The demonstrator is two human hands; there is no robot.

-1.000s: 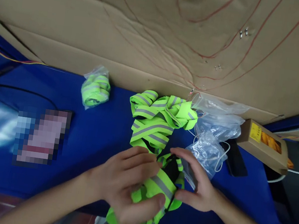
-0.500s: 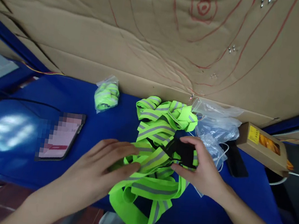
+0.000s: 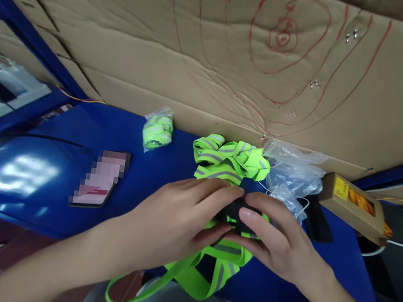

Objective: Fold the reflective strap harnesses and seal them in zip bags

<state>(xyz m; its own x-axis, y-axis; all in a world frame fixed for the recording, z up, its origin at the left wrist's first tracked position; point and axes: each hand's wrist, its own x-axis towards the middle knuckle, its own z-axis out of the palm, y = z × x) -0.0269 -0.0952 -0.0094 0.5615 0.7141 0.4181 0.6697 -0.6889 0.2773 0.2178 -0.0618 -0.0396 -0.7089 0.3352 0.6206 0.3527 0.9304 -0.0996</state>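
Note:
A neon-green reflective strap (image 3: 227, 249) with a grey stripe lies under and between my hands, its lower loops hanging past the table's front edge. Its black piece (image 3: 232, 211) is gripped from both sides. My left hand (image 3: 181, 213) has its fingers closed on the left part of that piece, and my right hand (image 3: 282, 230) pinches the right part with thumb and fingers. The fingertips nearly meet, hiding much of the black piece. Just behind them, more folded reflective straps (image 3: 236, 157) lie in a pile.
On the blue table (image 3: 169, 166) sit a clear bag of green straps (image 3: 158, 131) and a phone (image 3: 102, 179) at left. Crumpled plastic bags (image 3: 296, 172), a flat black object (image 3: 319, 221) and a windowed cardboard box (image 3: 353, 205) are at right. A cardboard wall (image 3: 210, 87) stands behind.
My left hand has moved right and closed on the black piece beside my right hand. A strap loop now swings out at lower left. The camera view has shifted slightly.

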